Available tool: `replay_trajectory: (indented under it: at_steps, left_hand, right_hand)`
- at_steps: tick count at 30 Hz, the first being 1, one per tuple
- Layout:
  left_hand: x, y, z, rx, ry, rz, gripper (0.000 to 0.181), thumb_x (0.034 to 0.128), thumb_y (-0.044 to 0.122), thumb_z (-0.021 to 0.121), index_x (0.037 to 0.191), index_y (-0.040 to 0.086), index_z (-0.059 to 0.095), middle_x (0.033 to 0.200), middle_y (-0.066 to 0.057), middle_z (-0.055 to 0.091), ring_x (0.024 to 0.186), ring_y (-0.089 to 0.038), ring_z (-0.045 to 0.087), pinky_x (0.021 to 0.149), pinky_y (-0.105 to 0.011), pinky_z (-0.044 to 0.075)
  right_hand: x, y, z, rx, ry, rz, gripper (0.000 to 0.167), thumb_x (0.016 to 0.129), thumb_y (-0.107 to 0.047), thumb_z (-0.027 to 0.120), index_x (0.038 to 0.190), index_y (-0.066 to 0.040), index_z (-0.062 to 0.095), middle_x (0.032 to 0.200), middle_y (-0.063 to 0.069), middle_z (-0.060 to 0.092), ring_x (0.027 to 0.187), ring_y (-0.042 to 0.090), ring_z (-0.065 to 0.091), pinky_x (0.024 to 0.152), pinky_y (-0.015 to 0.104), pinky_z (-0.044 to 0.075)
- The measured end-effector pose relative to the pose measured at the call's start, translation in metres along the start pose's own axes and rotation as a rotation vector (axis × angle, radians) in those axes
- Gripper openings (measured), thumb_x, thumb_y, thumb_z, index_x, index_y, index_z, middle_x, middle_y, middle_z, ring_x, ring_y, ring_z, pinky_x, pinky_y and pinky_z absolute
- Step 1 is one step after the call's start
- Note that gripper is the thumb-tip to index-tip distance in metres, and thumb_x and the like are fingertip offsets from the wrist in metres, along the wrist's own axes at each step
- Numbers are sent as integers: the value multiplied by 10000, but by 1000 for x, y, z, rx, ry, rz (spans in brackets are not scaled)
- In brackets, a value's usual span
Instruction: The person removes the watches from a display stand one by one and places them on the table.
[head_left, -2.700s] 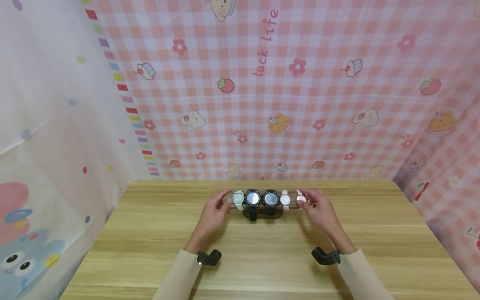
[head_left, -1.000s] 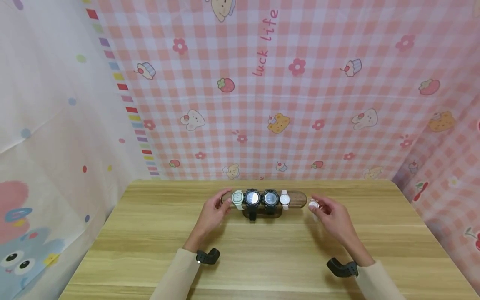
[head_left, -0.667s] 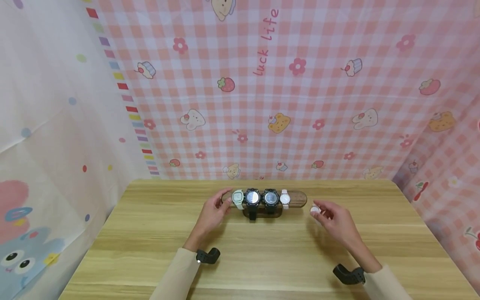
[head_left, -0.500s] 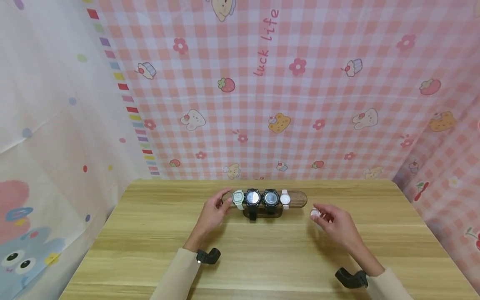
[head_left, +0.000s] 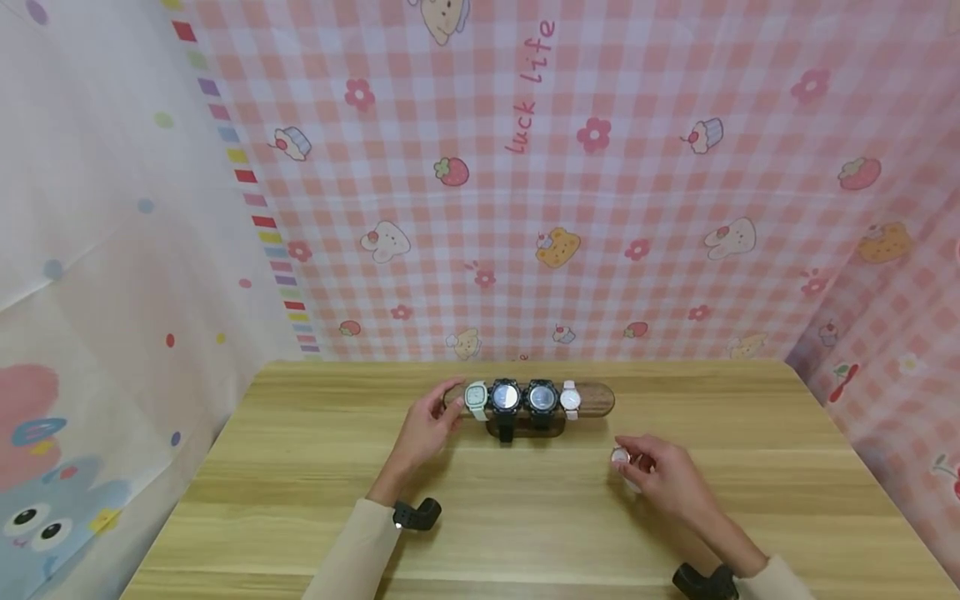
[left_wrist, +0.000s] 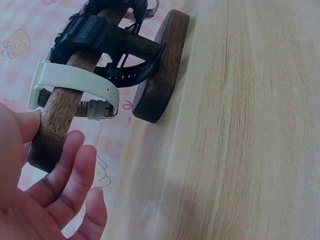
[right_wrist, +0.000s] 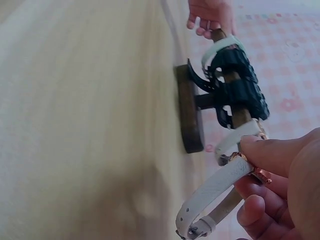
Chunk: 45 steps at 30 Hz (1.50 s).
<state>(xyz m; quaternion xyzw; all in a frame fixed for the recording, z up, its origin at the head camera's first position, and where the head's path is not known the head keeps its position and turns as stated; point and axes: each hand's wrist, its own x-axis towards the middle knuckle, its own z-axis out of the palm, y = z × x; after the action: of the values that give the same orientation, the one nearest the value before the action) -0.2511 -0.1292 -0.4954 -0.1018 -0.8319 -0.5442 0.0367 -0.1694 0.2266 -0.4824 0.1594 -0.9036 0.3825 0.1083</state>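
A dark wooden watch stand (head_left: pixel 597 400) stands at the back of the table, its bar carrying a pale green watch (head_left: pixel 476 397), two black watches (head_left: pixel 506 397) and a white-strapped watch (head_left: pixel 570 400). My left hand (head_left: pixel 426 427) grips the bar's left end, thumb in front and fingers behind, beside the pale green watch. Off the stand, in front of its right end, my right hand (head_left: pixel 666 475) pinches another white-strapped watch (right_wrist: pixel 215 190) by its case. That watch's strap hangs in a buckled loop with rose-gold fittings, seen in the right wrist view.
The wooden table (head_left: pixel 525 517) has its back edge against a pink checked cloth (head_left: pixel 487 275). A white patterned cloth (head_left: pixel 150 250) hangs on the left. Black bands with cameras (head_left: pixel 417 514) sit on both wrists. The stand's base (left_wrist: pixel 162 70) rests on the table.
My right hand has taken the rightmost white-strapped watch off the bar, moved it right, then brought it toward me and slightly left. My left hand has kept its grip on the bar.
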Motion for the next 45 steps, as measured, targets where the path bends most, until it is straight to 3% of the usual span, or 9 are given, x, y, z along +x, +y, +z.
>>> replay_trajectory:
  at_steps: [25,33,40,45]
  left_hand:
    - [0,-1,0,-12,14,-1,361,1005,162,588,1365,144,589,751,-109,610,663,-152,553,575,-238,459]
    - [-2,0,0,-24,17,-12,354,1006,160,583,1360,147,592,755,-54,585,671,-153,549,581,-240,467]
    - [-1,0,1,-22,14,-15,361,1004,161,586,1365,147,588,744,-57,584,664,-153,551,581,-234,467]
    - [0,0,1,-22,17,-7,354,1003,158,588,1357,154,596,737,-69,592,659,-156,558,578,-235,469]
  right_hand:
    - [-3,1,31,-40,0,17,288,774,-17,814,1043,47,734,748,-66,622,659,-18,511,591,216,477]
    - [-5,2,36,-55,-22,29,281,786,-42,814,1048,23,738,838,-24,688,752,34,600,686,254,535]
    - [-6,2,39,-71,-62,74,270,801,-82,813,1051,-4,747,813,-59,660,748,30,573,698,251,526]
    - [-6,3,40,-76,-72,64,257,798,-82,813,1037,-9,750,797,-69,645,737,17,559,692,249,523]
